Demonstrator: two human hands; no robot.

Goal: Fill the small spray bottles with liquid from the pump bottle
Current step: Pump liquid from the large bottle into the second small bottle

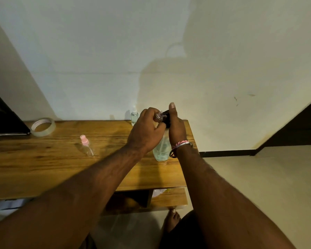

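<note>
The clear pump bottle (161, 150) with pale green liquid stands near the right end of the wooden table (43, 159). My right hand (175, 125) wraps round its black pump head, thumb pointing up. My left hand (146, 130) grips a small clear spray bottle (158, 117) and holds its open mouth against the pump's nozzle. A second small spray bottle with a pink cap (86, 145) lies on its side at the table's middle. A third small bottle (134, 115) with a clear cap stands upright by the wall, behind my left hand.
A roll of clear tape (43, 127) lies at the back left, beside a dark flat object (5, 119). A lower shelf (169, 198) sits under the table's right end. My bare foot (171, 220) is on the floor below.
</note>
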